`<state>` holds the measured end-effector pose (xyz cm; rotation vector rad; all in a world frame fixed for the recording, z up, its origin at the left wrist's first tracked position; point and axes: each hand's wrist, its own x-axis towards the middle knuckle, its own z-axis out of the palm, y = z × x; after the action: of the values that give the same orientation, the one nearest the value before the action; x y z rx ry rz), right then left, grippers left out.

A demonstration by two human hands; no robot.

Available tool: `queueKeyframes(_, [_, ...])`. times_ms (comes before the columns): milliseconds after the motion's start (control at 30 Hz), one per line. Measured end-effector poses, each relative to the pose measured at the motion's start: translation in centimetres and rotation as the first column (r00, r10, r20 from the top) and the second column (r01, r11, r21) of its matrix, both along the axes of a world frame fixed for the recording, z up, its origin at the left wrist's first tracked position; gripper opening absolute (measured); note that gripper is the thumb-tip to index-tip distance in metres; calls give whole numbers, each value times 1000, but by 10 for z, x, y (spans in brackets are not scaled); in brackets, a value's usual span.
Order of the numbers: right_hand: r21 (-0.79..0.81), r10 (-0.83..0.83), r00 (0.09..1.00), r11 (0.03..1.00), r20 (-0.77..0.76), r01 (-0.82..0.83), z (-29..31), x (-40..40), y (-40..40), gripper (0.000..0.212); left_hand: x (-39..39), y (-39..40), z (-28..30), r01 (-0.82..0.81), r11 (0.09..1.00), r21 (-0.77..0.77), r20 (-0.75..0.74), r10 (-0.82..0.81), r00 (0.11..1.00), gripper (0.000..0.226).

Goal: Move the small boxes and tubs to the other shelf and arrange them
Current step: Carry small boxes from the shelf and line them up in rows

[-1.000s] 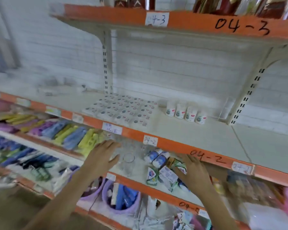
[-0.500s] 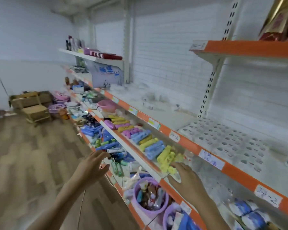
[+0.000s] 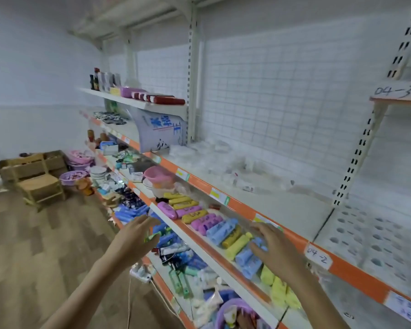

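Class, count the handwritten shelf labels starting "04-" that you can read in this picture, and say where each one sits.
2. The "04-3" label is on the upper shelf edge at far right; the "04-2" label is on the orange shelf edge beside the right hand. Others may be blurred.

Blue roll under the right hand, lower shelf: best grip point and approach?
Judging by its pose, grip the blue roll across its middle, coming from above and the aisle side. It lies flat, its long axis angled toward the shelf front, packed between a yellow roll and others, so only its top is free. The right hand hovers over it, fingers spread.
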<state>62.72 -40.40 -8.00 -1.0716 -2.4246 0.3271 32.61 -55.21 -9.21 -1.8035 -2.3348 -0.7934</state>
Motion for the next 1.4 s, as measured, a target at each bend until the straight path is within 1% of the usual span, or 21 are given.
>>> queueKeyframes(133, [10, -29, 999, 1000, -43, 29, 14, -27, 45, 38, -32, 58, 10, 64, 997, 41, 30, -65, 997, 32])
queueKeyframes(233, [49, -58, 996, 997, -64, 61, 22, -46, 88, 38, -49, 110, 18, 92, 993, 70, 43, -95, 995, 32])
queueKeyframes(467, [70, -78, 988, 994, -134, 88, 43, -107, 220, 39, -107, 247, 43, 137, 986, 95, 24, -140, 990, 30])
queueKeyframes(600, [13, -62, 991, 998, -116, 64, 49, -143, 284, 38, -141, 314, 56, 137, 988, 66, 6, -138, 990, 30])
queueKeyframes(767, [-107, -69, 995, 992, -66, 62, 45, -184, 348, 37, -173, 389, 60, 167, 986, -8, 14, -167, 986, 31])
queueKeyframes(867, [-151, -73, 997, 986, -18, 70, 37, -205, 375, 39, -186, 431, 57, 214, 976, -42, 28, -213, 977, 32])
queueKeyframes(967, [-180, -91, 996, 980, -8, 88, 30, -223, 397, 42, -198, 471, 52, 293, 950, -108, 29, -291, 956, 34])
queueKeyframes(1100, [-291, -120, 993, 950, 7, 117, 27, -245, 418, 49, -217, 523, 46, 407, 897, -173, 77, -400, 913, 35])
queueKeyframes(1200, [-357, -174, 984, 918, 32, 174, 26, -256, 423, 49, -228, 558, 41, 509, 819, -263, 91, -504, 859, 35])
queueKeyframes(1267, [-380, -223, 974, 899, 36, 219, 25, -261, 425, 49, -233, 578, 39, 584, 736, -341, 93, -592, 801, 41])
queueKeyframes(1333, [-393, -277, 961, 882, 16, 261, 25, -265, 424, 48, -237, 596, 37, 645, 631, -431, 106, -675, 731, 54])
queueKeyframes(1400, [-422, -334, 942, 857, -15, 296, 23, -267, 420, 47, -239, 610, 33, 671, 524, -524, 105, -743, 661, 65])
